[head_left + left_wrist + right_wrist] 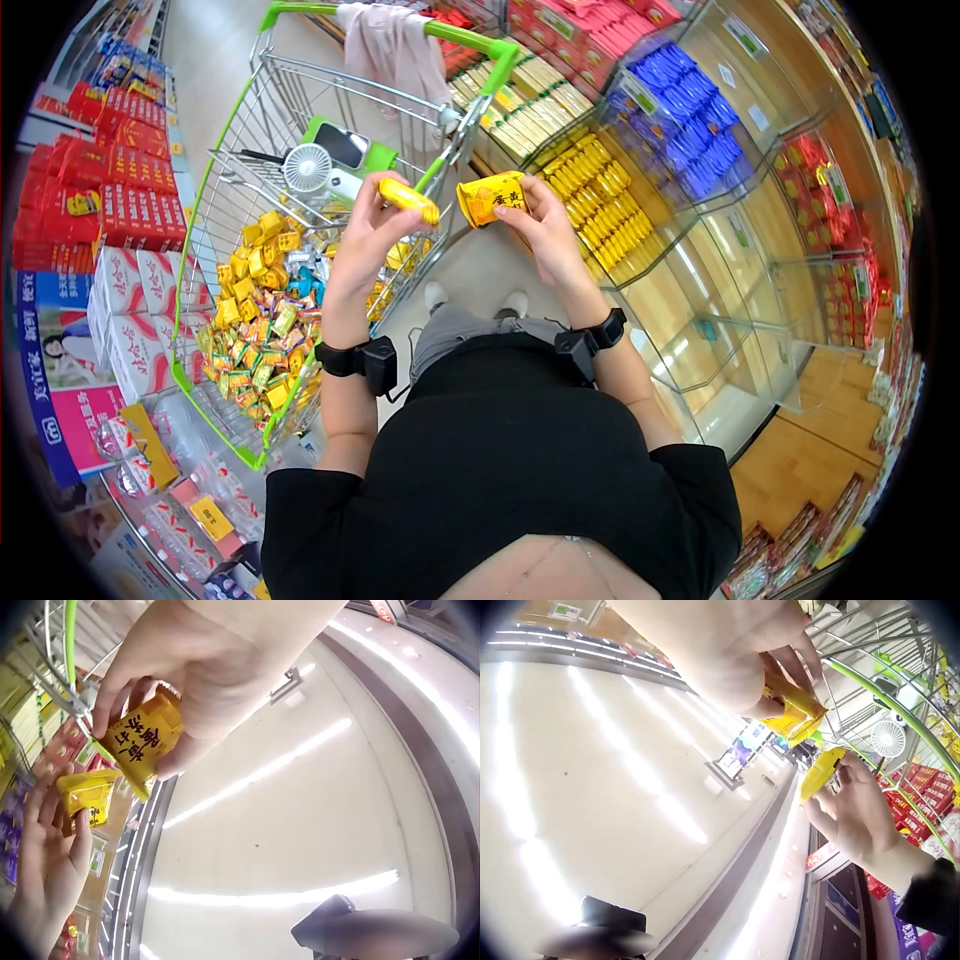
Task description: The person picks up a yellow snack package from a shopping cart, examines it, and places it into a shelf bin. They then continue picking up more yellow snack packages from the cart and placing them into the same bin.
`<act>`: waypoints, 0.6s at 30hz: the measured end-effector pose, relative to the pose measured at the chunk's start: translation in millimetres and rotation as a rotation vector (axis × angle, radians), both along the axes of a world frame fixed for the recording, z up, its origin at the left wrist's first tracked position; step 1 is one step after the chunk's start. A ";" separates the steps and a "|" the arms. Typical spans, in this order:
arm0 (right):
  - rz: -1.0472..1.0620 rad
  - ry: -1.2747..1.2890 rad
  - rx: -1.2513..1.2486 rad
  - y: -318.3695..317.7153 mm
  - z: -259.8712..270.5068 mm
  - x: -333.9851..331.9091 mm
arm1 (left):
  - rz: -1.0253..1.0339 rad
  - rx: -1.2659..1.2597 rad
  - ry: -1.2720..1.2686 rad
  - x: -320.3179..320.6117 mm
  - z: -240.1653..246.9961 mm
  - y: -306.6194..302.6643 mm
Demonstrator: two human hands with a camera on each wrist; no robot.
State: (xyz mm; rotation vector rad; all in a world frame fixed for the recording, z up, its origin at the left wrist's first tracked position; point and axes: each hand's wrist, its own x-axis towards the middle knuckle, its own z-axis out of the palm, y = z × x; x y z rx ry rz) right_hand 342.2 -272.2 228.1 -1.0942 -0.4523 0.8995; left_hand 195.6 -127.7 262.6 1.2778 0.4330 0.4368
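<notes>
My left hand (362, 240) pinches a small yellow snack packet (408, 200) between thumb and fingers, tilted nearly edge-on in the head view. In the left wrist view, dark printed characters show on that packet (144, 741). Close to its right, my right hand (552, 238) holds a second yellow snack packet (482, 200) by one end, its printed face turned up. A small gap separates the two packets. The right wrist view shows the crimped end of the right hand's packet (799, 720), while fingers cover its other end.
A green-edged shopping cart (190, 180) at the left holds many wrapped snacks (265, 340). A small white fan (307, 167), a phone (342, 146) and a pink cloth (395, 50) are on it. Shelf bins at the right hold yellow packets (600, 200) and blue packets (685, 120). Red boxes (140, 190) stand far left.
</notes>
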 end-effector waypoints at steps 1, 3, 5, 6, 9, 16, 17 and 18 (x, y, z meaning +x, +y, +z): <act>-0.006 0.004 0.008 -7.1 -0.4 3.7 | 0.050 -0.113 -0.009 8.3 -1.8 -7.1; -0.057 -0.022 0.011 -21.8 1.2 9.6 | 0.034 -0.131 0.024 22.5 -0.8 -16.7; -0.118 0.018 -0.028 -36.8 -0.5 16.1 | -0.084 -0.135 0.057 31.1 -2.2 -24.2; -0.154 0.025 -0.022 -42.7 -5.1 18.7 | -0.095 -0.140 0.065 36.7 -1.4 -30.7; -0.218 0.077 0.014 -60.6 -13.0 24.6 | -0.200 -0.198 0.113 51.5 0.7 -44.4; -0.287 0.157 0.068 -90.8 -9.9 30.5 | -0.363 -0.219 0.119 82.9 -0.2 -70.2; -0.273 0.130 0.067 -93.8 -10.6 31.8 | -0.385 -0.201 0.129 86.3 -1.9 -72.2; -0.258 0.103 0.066 -96.3 -10.8 33.0 | -0.411 -0.217 0.128 89.6 -3.9 -72.6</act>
